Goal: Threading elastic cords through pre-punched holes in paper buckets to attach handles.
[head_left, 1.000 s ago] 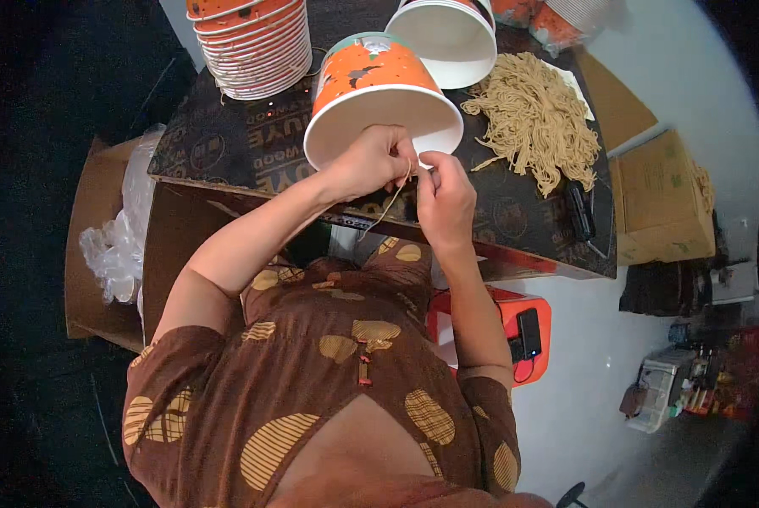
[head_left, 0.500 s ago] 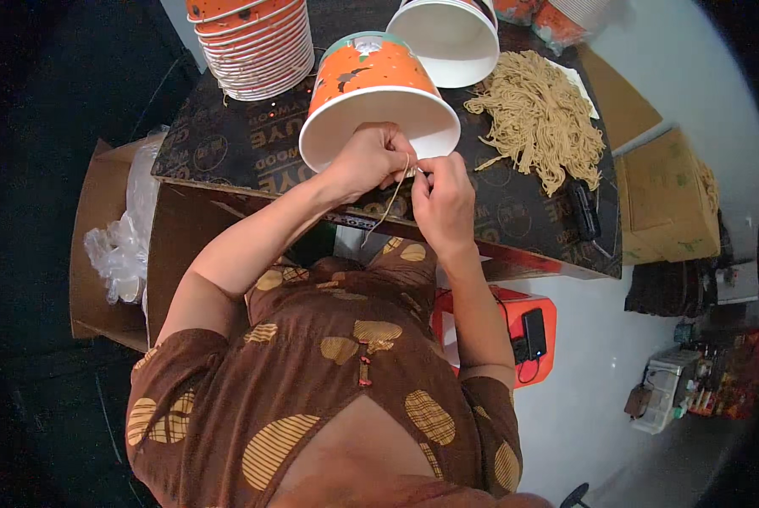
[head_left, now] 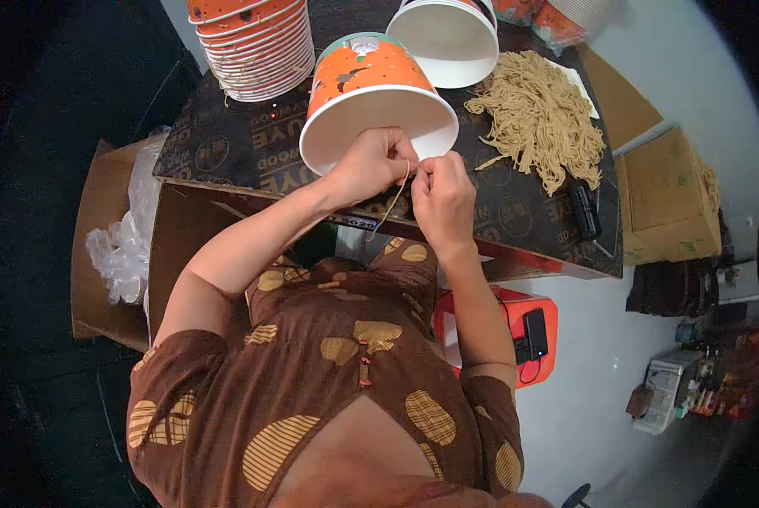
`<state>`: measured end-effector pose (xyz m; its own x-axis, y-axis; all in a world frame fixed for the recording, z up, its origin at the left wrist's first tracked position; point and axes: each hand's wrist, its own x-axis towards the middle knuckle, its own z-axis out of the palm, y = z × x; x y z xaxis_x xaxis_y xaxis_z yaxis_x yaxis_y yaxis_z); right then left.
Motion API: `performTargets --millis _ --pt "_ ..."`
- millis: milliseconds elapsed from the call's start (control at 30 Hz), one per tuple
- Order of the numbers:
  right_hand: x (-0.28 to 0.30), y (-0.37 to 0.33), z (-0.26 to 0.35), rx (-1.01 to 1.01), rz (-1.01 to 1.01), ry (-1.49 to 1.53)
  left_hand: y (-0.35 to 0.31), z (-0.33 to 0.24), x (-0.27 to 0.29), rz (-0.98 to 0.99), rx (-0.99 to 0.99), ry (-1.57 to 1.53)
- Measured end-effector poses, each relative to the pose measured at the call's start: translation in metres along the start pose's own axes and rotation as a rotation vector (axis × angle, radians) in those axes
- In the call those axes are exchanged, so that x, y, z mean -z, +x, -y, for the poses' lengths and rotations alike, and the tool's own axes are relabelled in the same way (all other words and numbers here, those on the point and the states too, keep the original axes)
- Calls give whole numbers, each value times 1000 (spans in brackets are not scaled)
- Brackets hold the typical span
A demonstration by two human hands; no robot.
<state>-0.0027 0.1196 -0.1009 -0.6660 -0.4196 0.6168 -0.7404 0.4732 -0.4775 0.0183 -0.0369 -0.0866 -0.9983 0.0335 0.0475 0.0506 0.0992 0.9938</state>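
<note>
An orange paper bucket (head_left: pixel 369 66) with a white rim lies tipped on its side on the table, its open mouth facing me. In front of the mouth's lower rim, my left hand (head_left: pixel 371 165) is closed in a pinch on a thin tan cord (head_left: pixel 394 201). My right hand (head_left: pixel 444 201) is closed close beside it, fingertips together near the same cord; what exactly it grips is hidden by its fingers. A loose length of the cord hangs below my left fingers, past the table's front edge.
A stack of nested orange buckets (head_left: pixel 257 51) stands at the far left, and another white-lined bucket (head_left: pixel 447 46) lies behind. To the right are a heap of tan cords (head_left: pixel 540 118) and a black tool (head_left: pixel 584 212). Cardboard boxes (head_left: pixel 672 195) flank the dark table (head_left: pixel 227 161).
The cord's hanging end has swung up and slightly right. My right fingertips have shifted a little, and a small shiny spot between them no longer shows. The bucket has barely moved.
</note>
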Motion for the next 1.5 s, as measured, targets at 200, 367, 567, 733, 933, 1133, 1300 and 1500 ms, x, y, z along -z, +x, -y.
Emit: performTargets --millis 200,367,567,733,933,1133,1300,1500 --pt "0 -1 -1 -29 -8 62 1 6 1 8 -131 227" --pt "0 -1 -2 -18 -15 61 -3 2 -3 -76 -414 521" --pt "-1 -1 -2 -10 -19 64 -7 -4 -7 -124 -672 838" --pt "1 0 -1 -13 -23 56 -11 -5 -9 -125 -657 970" --pt "5 4 -1 31 -104 162 -8 10 -6 -185 -696 938" --pt "10 7 -3 -59 8 177 -9 13 -8 -183 -730 921" --pt "16 10 -12 26 85 280 -12 8 -8 -141 -722 921" --pt "18 12 -15 11 144 249 -11 10 -8 -127 -688 931"
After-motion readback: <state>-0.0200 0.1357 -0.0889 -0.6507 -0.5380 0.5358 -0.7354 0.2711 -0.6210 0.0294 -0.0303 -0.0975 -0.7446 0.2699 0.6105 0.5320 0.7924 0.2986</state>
